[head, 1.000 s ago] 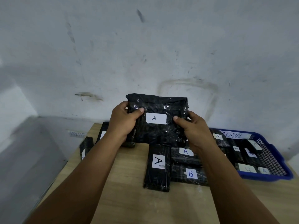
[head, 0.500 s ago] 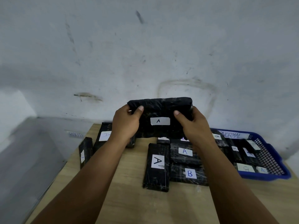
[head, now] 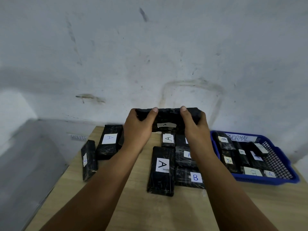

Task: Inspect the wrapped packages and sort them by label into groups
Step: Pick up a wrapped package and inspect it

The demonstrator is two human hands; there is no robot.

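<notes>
I hold a black wrapped package (head: 168, 116) with a white "A" label in the air above the table's far side, tilted so its label face lies almost flat. My left hand (head: 138, 125) grips its left end and my right hand (head: 194, 125) grips its right end, thumbs on top. Below lie other black packages: a long "A" package (head: 161, 170), a small "A" package (head: 168, 139), a "B" package (head: 190, 178), and one partly hidden by my right arm.
On the wooden table (head: 116, 205), an "A" package (head: 109, 141) and a narrow one (head: 88, 160) lie at the left, near the edge. A blue basket (head: 283, 174) marked "NORMAL" holds several labelled packages at the right. A grey wall stands close behind.
The held package has tipped away from me, from label facing me to nearly flat, and moved slightly forward. Both hands kept their grip.
</notes>
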